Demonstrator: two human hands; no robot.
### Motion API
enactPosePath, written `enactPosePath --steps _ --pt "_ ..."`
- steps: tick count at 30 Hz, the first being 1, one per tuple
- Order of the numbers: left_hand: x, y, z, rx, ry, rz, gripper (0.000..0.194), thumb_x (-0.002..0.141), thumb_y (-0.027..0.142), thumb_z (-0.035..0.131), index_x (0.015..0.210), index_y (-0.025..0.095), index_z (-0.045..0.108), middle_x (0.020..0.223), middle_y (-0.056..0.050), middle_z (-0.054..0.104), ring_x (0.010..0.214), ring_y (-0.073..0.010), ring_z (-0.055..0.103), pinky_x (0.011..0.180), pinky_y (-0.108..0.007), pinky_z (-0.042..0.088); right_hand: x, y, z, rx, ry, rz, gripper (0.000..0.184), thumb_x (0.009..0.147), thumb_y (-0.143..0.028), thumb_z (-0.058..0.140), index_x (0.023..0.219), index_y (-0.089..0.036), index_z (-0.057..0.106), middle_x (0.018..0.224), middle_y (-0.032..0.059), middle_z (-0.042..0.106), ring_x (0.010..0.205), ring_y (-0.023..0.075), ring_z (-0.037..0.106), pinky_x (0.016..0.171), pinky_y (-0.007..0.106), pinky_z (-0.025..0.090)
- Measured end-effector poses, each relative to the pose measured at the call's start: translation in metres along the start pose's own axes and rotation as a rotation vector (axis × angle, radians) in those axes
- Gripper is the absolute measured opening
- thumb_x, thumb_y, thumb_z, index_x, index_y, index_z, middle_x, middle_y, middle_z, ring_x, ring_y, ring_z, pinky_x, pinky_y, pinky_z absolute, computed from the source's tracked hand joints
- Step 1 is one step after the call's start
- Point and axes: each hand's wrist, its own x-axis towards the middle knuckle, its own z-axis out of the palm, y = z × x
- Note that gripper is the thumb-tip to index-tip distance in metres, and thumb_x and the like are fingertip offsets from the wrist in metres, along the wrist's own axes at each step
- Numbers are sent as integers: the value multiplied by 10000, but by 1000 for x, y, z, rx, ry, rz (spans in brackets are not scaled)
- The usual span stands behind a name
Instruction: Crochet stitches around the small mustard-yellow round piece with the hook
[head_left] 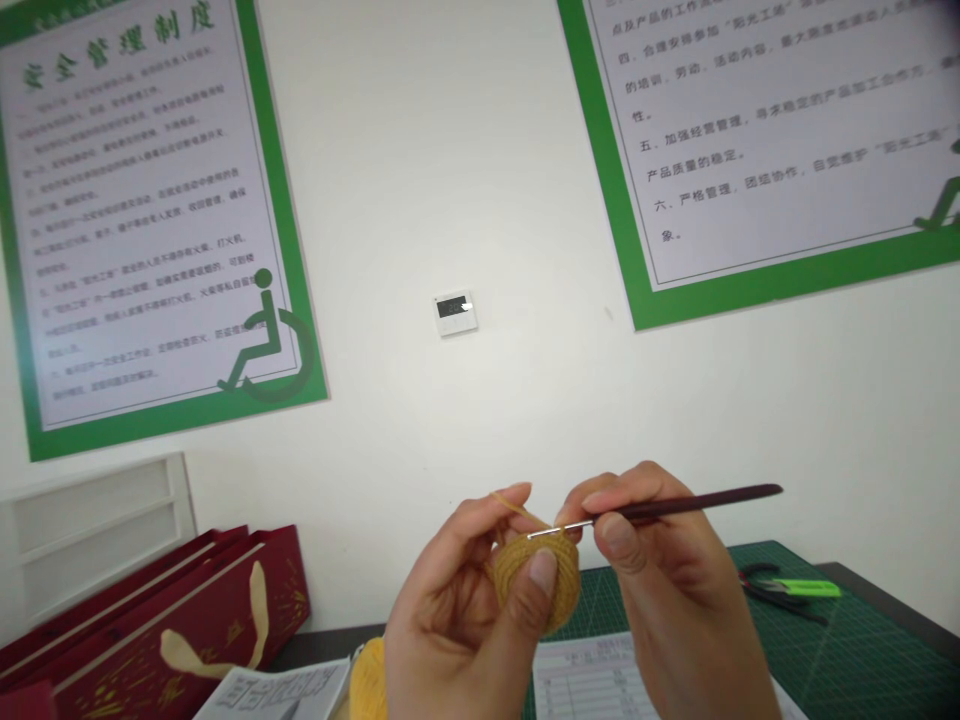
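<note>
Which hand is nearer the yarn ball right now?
Left. The left hand, gripping the crochet piece, sits directly beside the yarn ball, overlapping it in view. The right hand, holding the hook, is farther right.

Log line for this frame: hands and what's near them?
left hand: holds yellow crocheted piece | right hand: holds crochet hook, tip at piece | near: yarn ball, green snips

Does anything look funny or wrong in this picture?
Yes, a little: a green wheelchair sign sits on the corner of the left poster, right over its writing. Nothing looks spilled or broken, and the yellow crocheted piece in the left hand and the crochet hook in the right hand look fine.
</note>
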Motion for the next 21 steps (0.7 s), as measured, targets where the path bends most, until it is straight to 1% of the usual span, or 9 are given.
enactPosePath --steps 2,5,9,11,14,17,21 --pt "1 0 -1 2 1 -20 300 652 197 911 936 255 834 784 -25 742 719 -125 668 644 -166 546 -1 0 0 10 8 -5 42 968 -273 624 954 -274 664 872 -40 697 825 77 657 753 174 531" --pt "3 1 -3 -27 2 -66 316 623 203 927 923 243 837 774 -27 736 739 -133 669 671 -172 545 -1 0 1 51 10 21 40 968 -292 624 949 -275 654 879 -34 701 839 87 650 762 188 523" --pt "5 3 -7 -106 -20 -182 334 593 191 938 909 220 835 770 -38 729 760 -150 670 721 -210 546 -1 2 1 149 -16 112 61 977 -336 605 949 -282 616 880 -29 714 815 105 638 782 239 513" --pt "5 3 -8 -147 -19 -250 339 581 190 943 901 214 834 789 -43 732 778 -149 670 741 -210 539 -1 4 1 188 -28 155 92 983 -372 588 949 -287 599 870 -30 709 803 113 631 788 259 508" --pt "6 2 -10 -172 -7 -309 365 570 202 945 917 216 833 819 -49 734 795 -152 668 746 -208 531 -1 8 -2 184 -53 167 120 995 -396 555 954 -288 586 869 -27 706 811 118 633 793 267 507" --pt "6 1 -10 -166 -1 -302 385 553 223 953 918 220 833 824 -53 733 788 -157 665 724 -209 525 0 7 -5 122 -91 70 89 1008 -358 542 980 -285 585 886 -21 716 835 119 653 792 267 521" --pt "6 3 -7 -153 -13 -258 372 561 210 954 913 213 835 800 -51 724 767 -154 655 718 -218 526 3 -4 -5 -8 -80 -169 47 998 -269 569 1007 -262 615 878 -15 708 825 127 687 748 274 553"
